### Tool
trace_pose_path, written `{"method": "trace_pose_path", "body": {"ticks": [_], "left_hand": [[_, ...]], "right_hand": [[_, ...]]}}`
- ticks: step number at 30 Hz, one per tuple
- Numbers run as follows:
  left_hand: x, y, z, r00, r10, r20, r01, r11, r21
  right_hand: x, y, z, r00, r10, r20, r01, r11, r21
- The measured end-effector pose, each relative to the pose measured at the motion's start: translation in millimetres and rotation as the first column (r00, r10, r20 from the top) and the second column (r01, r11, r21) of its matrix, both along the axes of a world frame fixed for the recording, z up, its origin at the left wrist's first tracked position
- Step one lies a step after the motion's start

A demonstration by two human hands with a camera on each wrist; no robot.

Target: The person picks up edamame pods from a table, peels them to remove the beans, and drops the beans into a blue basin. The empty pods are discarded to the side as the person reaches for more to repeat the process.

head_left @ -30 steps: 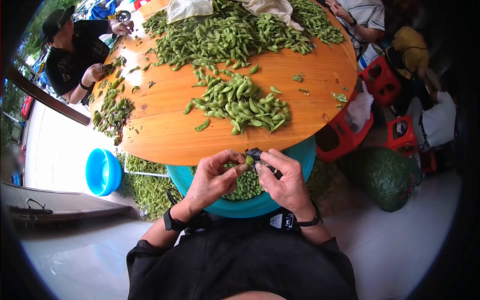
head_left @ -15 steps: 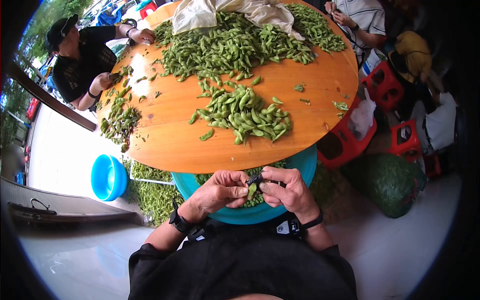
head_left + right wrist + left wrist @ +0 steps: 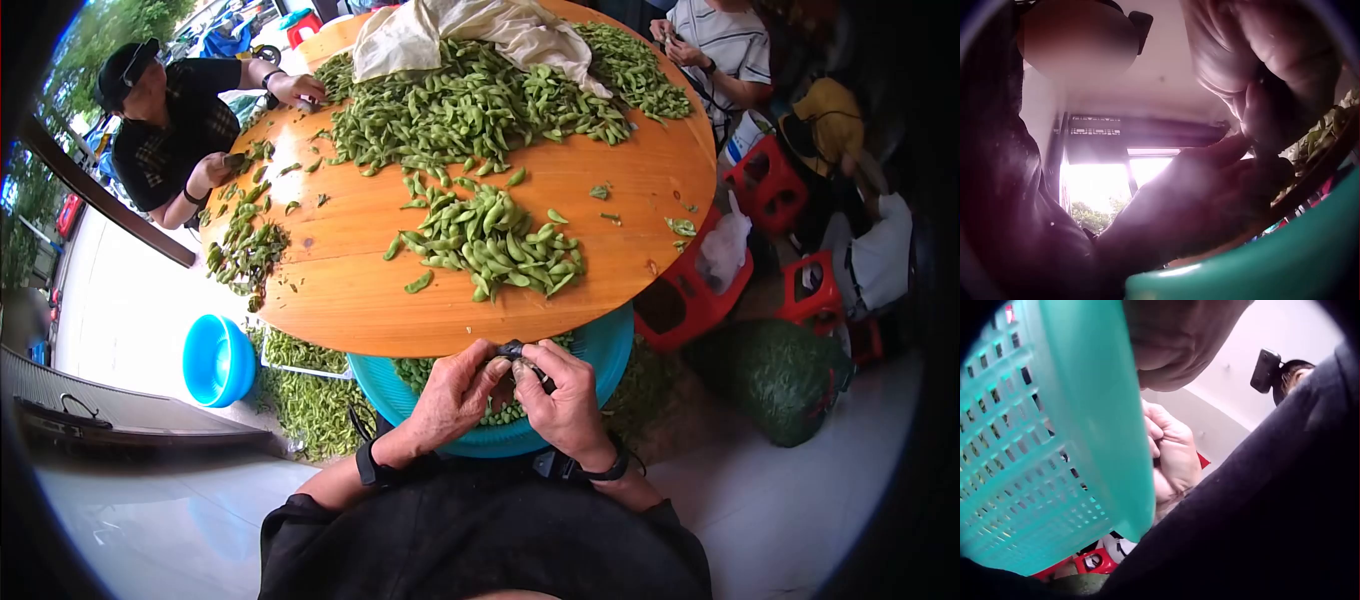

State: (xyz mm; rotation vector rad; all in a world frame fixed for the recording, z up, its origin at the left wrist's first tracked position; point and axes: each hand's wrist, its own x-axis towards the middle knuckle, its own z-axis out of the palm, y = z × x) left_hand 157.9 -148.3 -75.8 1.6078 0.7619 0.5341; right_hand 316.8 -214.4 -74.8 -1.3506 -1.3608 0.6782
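In the head view, my left hand and right hand meet above a teal basket, thumbs and forefingers curled together. They pinch a green soybean pod, now mostly hidden by the fingers. A black covering shows at the meeting fingertips. Shelled green beans lie in the basket below. Just beyond, a small pile of soybean pods lies on the wooden table. In the left wrist view, the basket's slotted wall hides part of the hands. The right wrist view shows the fingers dark and close together.
A large pod heap, partly under a pale cloth, covers the table's far side. Loose pods and leaves lie at left. A blue basin, red stools and a stuffed green bag stand around. Two people sit across.
The pod, visible between my fingertips earlier, is now mostly covered by them. My hands have drawn closer together and the head view has shifted slightly. The person at left has moved a hand near the heap.
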Motion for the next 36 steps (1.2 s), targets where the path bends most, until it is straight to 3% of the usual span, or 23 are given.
{"method": "trace_pose_path", "body": {"ticks": [1, 3, 4, 6, 10, 12, 16, 17, 18, 19, 21, 23, 25, 28, 31, 32, 33, 34, 36], "left_hand": [[-1, 1, -4, 1.0, 0.0, 0.001, 0.0, 1.0, 0.003], [-3, 2, -14, 0.984, 0.009, 0.178, 0.035, 0.969, -0.245], [-3, 3, -14, 0.984, 0.01, 0.178, 0.034, 0.97, -0.242], [-4, 5, -13, 0.955, 0.05, 0.293, 0.082, 0.902, -0.423], [-2, 3, -13, 0.929, 0.079, 0.361, 0.109, 0.875, -0.472], [3, -1, -5, 0.847, 0.36, 0.392, 0.054, 0.674, -0.737], [0, 1, -18, 0.833, 0.371, 0.41, 0.059, 0.678, -0.732], [-5, 3, -26, 0.812, 0.322, 0.486, 0.16, 0.678, -0.717], [-8, 3, -28, 0.782, 0.275, 0.559, 0.259, 0.672, -0.694], [-7, 1, -30, 0.782, 0.276, 0.559, 0.258, 0.673, -0.694], [0, -5, -28, 0.809, 0.304, 0.503, 0.142, 0.73, -0.669], [3, -7, -22, 0.795, 0.267, 0.545, 0.171, 0.763, -0.624], [10, -12, -11, 0.838, 0.304, 0.454, 0.016, 0.817, -0.576], [7, -10, -19, 0.859, 0.255, 0.444, -0.014, 0.878, -0.478], [0, -6, -16, 0.857, 0.302, 0.418, 0.011, 0.799, -0.601], [-2, -5, -15, 0.857, 0.302, 0.417, 0.011, 0.799, -0.601], [-4, -5, -15, 0.877, 0.287, 0.386, 0.007, 0.794, -0.607], [-5, -4, -14, 0.895, 0.271, 0.355, 0.004, 0.79, -0.613], [-2, -5, -14, 0.887, 0.285, 0.363, 0.011, 0.774, -0.633]], "right_hand": [[0, 0, -1, 0.996, -0.002, -0.085, -0.004, 0.997, -0.072], [-1, 0, -3, 0.985, -0.009, -0.17, -0.015, 0.99, -0.14], [-2, 0, -5, 0.996, -0.028, -0.087, 0.022, 0.998, -0.066], [-8, 2, -9, 0.988, -0.104, 0.112, 0.09, 0.988, 0.124], [-19, -1, -4, 0.94, -0.231, 0.253, 0.183, 0.963, 0.198], [-26, -3, -8, 0.897, -0.233, 0.374, 0.132, 0.952, 0.277], [-29, -1, -9, 0.86, -0.247, 0.447, 0.099, 0.939, 0.328], [-28, -1, -10, 0.86, -0.246, 0.448, 0.098, 0.94, 0.328], [-27, 0, -11, 0.876, -0.248, 0.414, 0.114, 0.939, 0.323], [-26, 0, -11, 0.891, -0.25, 0.379, 0.128, 0.939, 0.318], [-22, 1, -11, 0.904, -0.26, 0.34, 0.149, 0.936, 0.32], [-17, 1, -10, 0.922, -0.265, 0.282, 0.176, 0.936, 0.304], [-17, 1, -8, 0.929, -0.274, 0.247, 0.192, 0.931, 0.311], [-16, 0, -9, 0.938, -0.246, 0.245, 0.173, 0.943, 0.286], [-10, 0, -10, 0.971, -0.178, 0.159, 0.125, 0.946, 0.299], [-7, -3, -9, 0.994, -0.054, -0.091, 0.062, 0.994, 0.093], [-3, -5, -7, 0.935, 0.021, -0.353, -0.057, 0.994, -0.09], [0, -7, -3, 0.835, 0.04, -0.549, -0.151, 0.976, -0.159], [2, -6, -3, 0.842, 0.028, -0.538, -0.13, 0.98, -0.153]]}}
